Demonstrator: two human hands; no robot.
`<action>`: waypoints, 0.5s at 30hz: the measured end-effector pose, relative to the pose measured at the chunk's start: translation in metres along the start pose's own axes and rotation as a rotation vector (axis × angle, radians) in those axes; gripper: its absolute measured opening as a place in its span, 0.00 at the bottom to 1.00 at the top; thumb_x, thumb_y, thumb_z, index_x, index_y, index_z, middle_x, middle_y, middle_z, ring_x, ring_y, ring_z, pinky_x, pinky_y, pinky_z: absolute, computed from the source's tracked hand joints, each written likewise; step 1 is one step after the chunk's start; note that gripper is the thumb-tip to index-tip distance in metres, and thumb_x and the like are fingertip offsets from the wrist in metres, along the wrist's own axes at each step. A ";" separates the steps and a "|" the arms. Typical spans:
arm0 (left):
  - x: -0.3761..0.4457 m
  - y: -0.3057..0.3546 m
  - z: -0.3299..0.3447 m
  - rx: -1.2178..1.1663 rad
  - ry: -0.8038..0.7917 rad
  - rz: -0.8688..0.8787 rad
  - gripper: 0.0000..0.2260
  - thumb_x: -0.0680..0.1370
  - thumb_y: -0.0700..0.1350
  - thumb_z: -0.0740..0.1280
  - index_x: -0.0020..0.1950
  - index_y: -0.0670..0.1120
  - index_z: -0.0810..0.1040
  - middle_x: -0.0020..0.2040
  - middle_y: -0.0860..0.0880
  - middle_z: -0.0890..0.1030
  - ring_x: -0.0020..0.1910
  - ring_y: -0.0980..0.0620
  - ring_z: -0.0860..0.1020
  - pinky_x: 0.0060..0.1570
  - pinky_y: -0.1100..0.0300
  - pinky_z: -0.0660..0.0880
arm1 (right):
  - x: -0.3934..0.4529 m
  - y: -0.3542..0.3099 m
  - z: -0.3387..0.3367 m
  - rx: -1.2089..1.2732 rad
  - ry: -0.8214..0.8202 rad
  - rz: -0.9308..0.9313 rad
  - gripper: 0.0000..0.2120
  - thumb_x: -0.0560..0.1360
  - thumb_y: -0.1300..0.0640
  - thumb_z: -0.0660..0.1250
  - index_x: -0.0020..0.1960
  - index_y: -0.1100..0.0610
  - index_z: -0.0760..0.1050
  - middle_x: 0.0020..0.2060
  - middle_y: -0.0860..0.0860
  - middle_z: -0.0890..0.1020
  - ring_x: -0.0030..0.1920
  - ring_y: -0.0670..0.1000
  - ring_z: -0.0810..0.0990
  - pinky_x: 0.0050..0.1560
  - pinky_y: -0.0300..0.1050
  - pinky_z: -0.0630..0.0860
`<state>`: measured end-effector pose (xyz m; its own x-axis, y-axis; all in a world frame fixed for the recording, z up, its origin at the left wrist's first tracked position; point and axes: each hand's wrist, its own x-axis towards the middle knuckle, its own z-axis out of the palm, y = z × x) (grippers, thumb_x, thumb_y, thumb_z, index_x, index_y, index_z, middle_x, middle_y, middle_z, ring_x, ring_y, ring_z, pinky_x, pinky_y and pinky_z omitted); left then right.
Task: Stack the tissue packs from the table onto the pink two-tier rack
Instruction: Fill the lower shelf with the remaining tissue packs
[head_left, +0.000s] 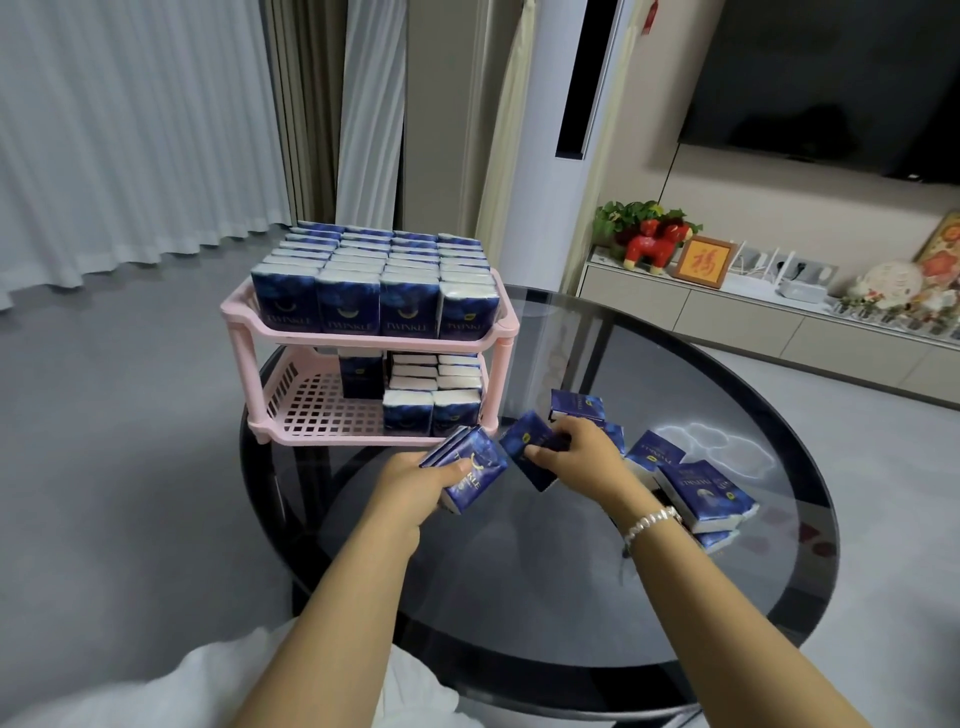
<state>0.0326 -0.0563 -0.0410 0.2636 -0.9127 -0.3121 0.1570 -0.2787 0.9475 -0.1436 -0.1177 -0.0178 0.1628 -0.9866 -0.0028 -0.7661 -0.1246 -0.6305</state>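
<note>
Left hand (415, 480) grasping stacked tissue packs (470, 467), right hand (582, 457) pinching one pack (530, 449), both before pink rack (374, 332), loose packs (701, 493) on counter (519, 571)

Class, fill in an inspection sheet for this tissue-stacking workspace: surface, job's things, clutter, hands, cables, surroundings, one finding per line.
Surface: round dark glass table, glossy, with reflections.
Job's things: pink two-tier rack at the table's far left; top tier full of upright tissue packs; lower tier part filled, on its right side; loose packs lie on the table to the right.
Clutter: nothing seen on the table besides the packs.
Hands: left hand grips a small stack of packs; right hand grips one pack.
Cables: nothing seen on the table.
Surroundings: curtains, wall television, low cabinet with ornaments.
</note>
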 end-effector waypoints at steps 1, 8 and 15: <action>-0.001 0.000 0.000 -0.011 -0.012 0.001 0.04 0.74 0.37 0.70 0.49 0.42 0.80 0.40 0.45 0.82 0.38 0.49 0.79 0.43 0.58 0.76 | -0.007 0.000 -0.001 0.157 0.018 0.048 0.07 0.74 0.52 0.68 0.42 0.54 0.73 0.43 0.52 0.79 0.45 0.52 0.78 0.46 0.48 0.74; -0.009 0.001 0.003 -0.074 -0.058 0.003 0.03 0.74 0.37 0.70 0.47 0.42 0.80 0.39 0.46 0.82 0.34 0.54 0.78 0.27 0.69 0.74 | -0.047 0.007 0.004 0.824 0.098 0.228 0.09 0.76 0.57 0.65 0.38 0.56 0.72 0.30 0.49 0.74 0.32 0.46 0.69 0.34 0.38 0.64; -0.013 0.001 0.009 -0.229 -0.256 -0.070 0.06 0.75 0.40 0.69 0.51 0.39 0.80 0.45 0.43 0.83 0.41 0.50 0.81 0.42 0.61 0.78 | -0.060 0.003 0.024 0.936 -0.043 0.161 0.11 0.77 0.57 0.65 0.36 0.56 0.74 0.27 0.51 0.71 0.31 0.48 0.68 0.37 0.41 0.68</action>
<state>0.0207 -0.0478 -0.0356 0.0020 -0.9473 -0.3204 0.3834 -0.2952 0.8751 -0.1411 -0.0570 -0.0381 0.1356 -0.9776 -0.1607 0.0249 0.1655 -0.9859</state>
